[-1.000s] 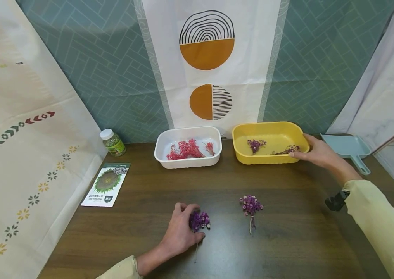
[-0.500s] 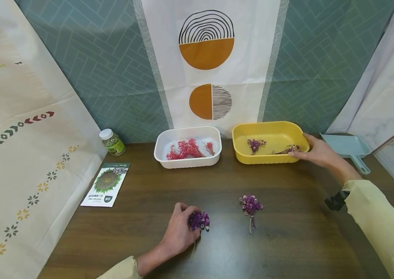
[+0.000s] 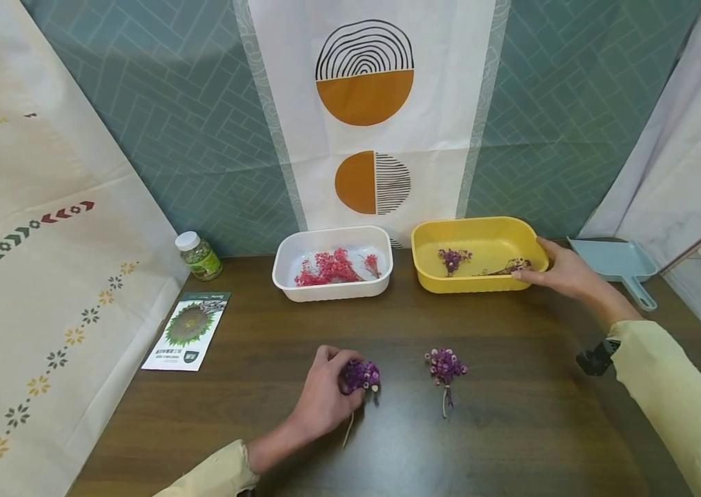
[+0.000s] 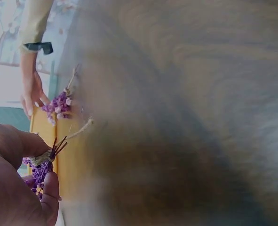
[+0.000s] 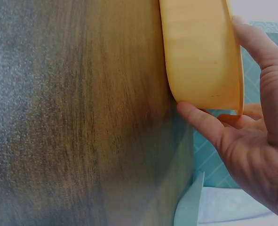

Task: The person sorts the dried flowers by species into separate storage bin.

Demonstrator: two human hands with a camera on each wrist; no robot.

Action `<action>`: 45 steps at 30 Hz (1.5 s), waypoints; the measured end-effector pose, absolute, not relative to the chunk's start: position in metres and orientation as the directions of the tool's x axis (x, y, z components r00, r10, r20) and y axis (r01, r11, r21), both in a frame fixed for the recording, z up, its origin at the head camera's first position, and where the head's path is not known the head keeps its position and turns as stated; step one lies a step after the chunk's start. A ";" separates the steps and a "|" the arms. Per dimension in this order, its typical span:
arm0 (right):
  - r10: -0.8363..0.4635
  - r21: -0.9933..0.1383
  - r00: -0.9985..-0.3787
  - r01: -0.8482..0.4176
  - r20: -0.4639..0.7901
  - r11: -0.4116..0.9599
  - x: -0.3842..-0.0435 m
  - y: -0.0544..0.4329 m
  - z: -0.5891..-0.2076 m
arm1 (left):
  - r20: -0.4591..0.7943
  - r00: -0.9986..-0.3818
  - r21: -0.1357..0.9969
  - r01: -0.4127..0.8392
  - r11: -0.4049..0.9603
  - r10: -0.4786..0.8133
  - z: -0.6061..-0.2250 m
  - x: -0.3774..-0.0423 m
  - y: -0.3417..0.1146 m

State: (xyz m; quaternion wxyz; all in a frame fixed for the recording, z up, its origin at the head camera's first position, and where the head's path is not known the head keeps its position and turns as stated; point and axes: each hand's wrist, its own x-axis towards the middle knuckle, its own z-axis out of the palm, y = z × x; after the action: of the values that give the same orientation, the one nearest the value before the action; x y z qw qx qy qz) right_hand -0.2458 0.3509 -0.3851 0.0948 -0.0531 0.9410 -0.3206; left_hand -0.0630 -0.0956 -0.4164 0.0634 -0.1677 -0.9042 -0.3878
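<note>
My left hand (image 3: 326, 393) pinches a small bunch of purple dried flowers (image 3: 363, 375) between thumb and fingers. In the left wrist view its tied stems (image 4: 59, 146) and a trailing string (image 4: 82, 129) stick out past the thumb. A second purple bunch (image 3: 446, 364), bound with string, lies on the table to the right. At the back right, my right hand (image 3: 564, 271) grips the right end of a yellow plastic tray (image 3: 473, 284), thumb at the front rim and other fingers around the end. Inside that tray lie two purple sprigs (image 3: 453, 259).
A white tray (image 3: 332, 293) with red dried flowers (image 3: 330, 266) stands left of the yellow one. A jar with a white lid (image 3: 199, 255) and a sunflower seed packet (image 3: 186, 331) are at the left. A pale blue dustpan (image 3: 617, 261) lies at the far right.
My left thumb has closed in on the purple bunch. That hand has since shifted slightly forward with the flowers, the string trailing behind. My right hand stays at the yellow tray.
</note>
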 end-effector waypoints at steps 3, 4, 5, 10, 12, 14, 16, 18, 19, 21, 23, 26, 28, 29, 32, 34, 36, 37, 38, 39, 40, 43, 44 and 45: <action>-0.165 -0.622 -0.977 -0.047 -0.133 0.781 -0.246 0.350 -0.386 | 0.245 -0.934 0.685 0.357 0.636 0.260 -0.413 -0.068 -0.092; -0.166 -0.626 -0.978 -0.050 -0.128 0.778 -0.246 0.350 -0.386 | 0.241 -0.934 0.689 0.357 0.631 0.264 -0.412 -0.070 -0.091; -0.166 -0.630 -0.978 -0.052 -0.124 0.775 -0.246 0.350 -0.387 | 0.236 -0.934 0.693 0.356 0.626 0.270 -0.411 -0.072 -0.090; -0.168 -0.637 -0.979 -0.058 -0.114 0.768 -0.246 0.350 -0.387 | 0.231 -0.928 0.711 0.367 0.600 0.294 -0.405 -0.081 -0.083; -0.168 -0.637 -0.979 -0.057 -0.116 0.769 -0.246 0.350 -0.386 | 0.239 -0.924 0.710 0.376 0.596 0.298 -0.402 -0.086 -0.081; -0.170 -0.638 -0.978 -0.054 -0.122 0.769 -0.245 0.350 -0.385 | 0.243 -0.922 0.710 0.380 0.592 0.302 -0.400 -0.091 -0.077; -0.170 -0.637 -0.977 -0.050 -0.129 0.769 -0.245 0.350 -0.385 | 0.244 -0.920 0.713 0.384 0.587 0.306 -0.398 -0.095 -0.074; -0.169 -0.636 -0.976 -0.045 -0.135 0.770 -0.244 0.350 -0.384 | 0.248 -0.917 0.716 0.391 0.578 0.313 -0.395 -0.101 -0.071; -0.169 -0.635 -0.976 -0.044 -0.137 0.771 -0.244 0.350 -0.384 | 0.254 -0.914 0.717 0.397 0.573 0.316 -0.395 -0.103 -0.069; -0.168 -0.635 -0.977 -0.046 -0.133 0.771 -0.244 0.350 -0.384 | 0.266 -0.909 0.720 0.409 0.561 0.321 -0.393 -0.108 -0.066; -0.167 -0.632 -0.977 -0.048 -0.130 0.773 -0.244 0.349 -0.384 | 0.281 -0.903 0.719 0.422 0.552 0.325 -0.392 -0.113 -0.063; -0.166 -0.629 -0.977 -0.048 -0.131 0.776 -0.245 0.350 -0.385 | 0.290 -0.898 0.721 0.432 0.542 0.331 -0.391 -0.119 -0.060; -0.166 -0.632 -0.977 -0.045 -0.133 0.773 -0.245 0.350 -0.385 | 0.290 -0.896 0.720 0.436 0.540 0.336 -0.390 -0.122 -0.058; -0.167 -0.635 -0.977 -0.044 -0.135 0.772 -0.246 0.350 -0.385 | 0.289 -0.896 0.720 0.436 0.541 0.338 -0.389 -0.124 -0.057; -0.172 -0.641 -0.977 -0.050 -0.129 0.766 -0.246 0.350 -0.385 | 0.288 -0.894 0.715 0.439 0.544 0.343 -0.388 -0.130 -0.054; -0.173 -0.639 -0.976 -0.051 -0.129 0.767 -0.246 0.350 -0.385 | 0.281 -0.894 0.711 0.438 0.550 0.349 -0.386 -0.134 -0.052; -0.172 -0.636 -0.977 -0.051 -0.130 0.770 -0.246 0.351 -0.385 | 0.275 -0.894 0.706 0.437 0.557 0.354 -0.385 -0.137 -0.049; -0.172 -0.636 -0.977 -0.052 -0.129 0.770 -0.246 0.350 -0.385 | 0.271 -0.894 0.706 0.436 0.558 0.355 -0.383 -0.139 -0.047; -0.173 -0.635 -0.977 -0.053 -0.128 0.770 -0.246 0.350 -0.385 | 0.269 -0.895 0.704 0.435 0.562 0.356 -0.383 -0.141 -0.045; -0.174 -0.636 -0.977 -0.055 -0.126 0.770 -0.246 0.350 -0.385 | 0.274 -0.893 0.700 0.440 0.563 0.357 -0.382 -0.144 -0.043; -0.174 -0.637 -0.977 -0.057 -0.122 0.768 -0.246 0.350 -0.385 | 0.281 -0.891 0.698 0.445 0.561 0.357 -0.382 -0.146 -0.041; -0.173 -0.643 -0.978 -0.057 -0.119 0.764 -0.246 0.350 -0.385 | 0.323 -0.875 0.686 0.479 0.548 0.360 -0.382 -0.155 -0.033; -0.172 -0.642 -0.977 -0.055 -0.122 0.765 -0.246 0.350 -0.385 | 0.331 -0.872 0.683 0.485 0.547 0.361 -0.381 -0.158 -0.030; -0.171 -0.641 -0.977 -0.052 -0.125 0.766 -0.246 0.350 -0.385 | 0.339 -0.868 0.681 0.492 0.542 0.363 -0.381 -0.161 -0.028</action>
State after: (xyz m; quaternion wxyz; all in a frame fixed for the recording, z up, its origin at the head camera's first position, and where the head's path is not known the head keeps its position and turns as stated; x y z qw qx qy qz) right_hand -0.2456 0.3497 -0.3849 0.0883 -0.0595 0.9354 -0.3372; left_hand -0.1611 -0.0277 -0.3808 0.0786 -0.2444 -0.8745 -0.4115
